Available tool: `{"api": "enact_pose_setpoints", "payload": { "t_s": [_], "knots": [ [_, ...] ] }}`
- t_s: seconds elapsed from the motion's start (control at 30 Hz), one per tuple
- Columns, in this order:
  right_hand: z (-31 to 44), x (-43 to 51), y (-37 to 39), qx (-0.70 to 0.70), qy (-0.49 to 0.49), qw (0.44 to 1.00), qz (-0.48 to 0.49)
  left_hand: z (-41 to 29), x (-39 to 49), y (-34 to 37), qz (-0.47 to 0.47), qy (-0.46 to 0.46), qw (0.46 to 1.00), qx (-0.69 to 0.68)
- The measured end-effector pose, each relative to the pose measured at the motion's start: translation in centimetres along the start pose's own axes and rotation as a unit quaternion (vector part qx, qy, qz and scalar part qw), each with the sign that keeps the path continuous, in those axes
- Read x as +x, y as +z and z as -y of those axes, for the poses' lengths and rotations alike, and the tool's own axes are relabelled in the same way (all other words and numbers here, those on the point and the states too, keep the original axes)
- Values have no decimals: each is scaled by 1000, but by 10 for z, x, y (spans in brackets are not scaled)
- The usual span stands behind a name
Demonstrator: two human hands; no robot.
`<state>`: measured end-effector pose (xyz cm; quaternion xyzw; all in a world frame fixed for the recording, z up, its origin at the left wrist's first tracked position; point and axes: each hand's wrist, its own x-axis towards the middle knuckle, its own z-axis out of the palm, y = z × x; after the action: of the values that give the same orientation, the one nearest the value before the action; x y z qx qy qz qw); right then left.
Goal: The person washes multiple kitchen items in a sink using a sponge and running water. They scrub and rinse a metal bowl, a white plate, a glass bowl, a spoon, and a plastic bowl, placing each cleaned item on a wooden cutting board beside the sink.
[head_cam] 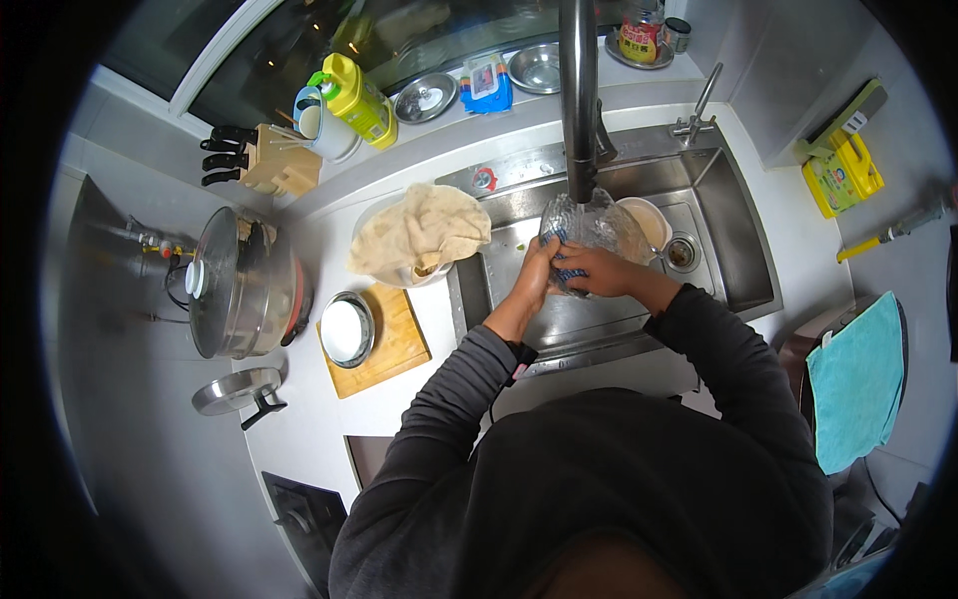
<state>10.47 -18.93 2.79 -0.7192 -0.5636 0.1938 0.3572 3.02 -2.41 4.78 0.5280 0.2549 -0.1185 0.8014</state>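
Note:
Under the dark metal faucet [580,112], water runs over a clear, textured vessel [591,224], likely a glass bowl, above the steel sink [509,277]. My left hand [535,269] grips its left side. My right hand [595,268] presses a blue patterned cloth or scrubber [560,254] against the near side. Behind the vessel, to the right, a cream bowl [645,223] lies in the sink beside the drain [681,253]. A spoon-like metal piece shows near that bowl. The far side of the vessel and parts of my fingers are hidden.
Left of the sink, a beige cloth [423,228] drapes over a bowl. A white-filled metal bowl [348,329] stands on a wooden board [397,352]. Farther left are a glass-lidded steamer pot [247,284] and a knife block [273,161]. A yellow bottle [359,101] stands on the sill; a turquoise towel [857,382] hangs right.

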Motion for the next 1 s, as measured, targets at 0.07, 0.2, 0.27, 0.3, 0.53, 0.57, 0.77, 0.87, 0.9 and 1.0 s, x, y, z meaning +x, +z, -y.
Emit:
{"api": "enact_pose_setpoints", "payload": {
  "t_s": [0.07,0.2,0.27,0.3,0.53,0.57,0.77,0.87,0.9,1.0],
  "knots": [
    [-1,3,-4,-112,28,993,-18,-2,-4,2,18,-7,1000,-3],
    [-12,1,-23,-442,-3,893,-80,-6,-8,3,29,-34,999,-10],
    [-16,0,-31,-486,50,872,-38,-9,-6,1,12,7,1000,-2],
    [-17,0,-32,-510,104,854,14,-9,-5,-1,-6,26,1000,8],
    [0,8,-5,-98,81,991,43,-7,-1,-2,-57,70,994,54],
    [3,12,0,-65,34,997,-5,-6,-2,-1,-50,77,993,78],
    [-4,33,-20,-313,-46,940,-125,-4,-12,3,33,-14,997,62],
    [-12,21,-43,-520,12,852,-61,-4,-13,0,17,-10,998,67],
    [-11,15,-45,-527,69,846,-36,-3,-12,0,3,3,998,70],
    [-2,0,-33,-426,248,866,81,1,-3,-3,-32,47,996,70]
  ]
}}
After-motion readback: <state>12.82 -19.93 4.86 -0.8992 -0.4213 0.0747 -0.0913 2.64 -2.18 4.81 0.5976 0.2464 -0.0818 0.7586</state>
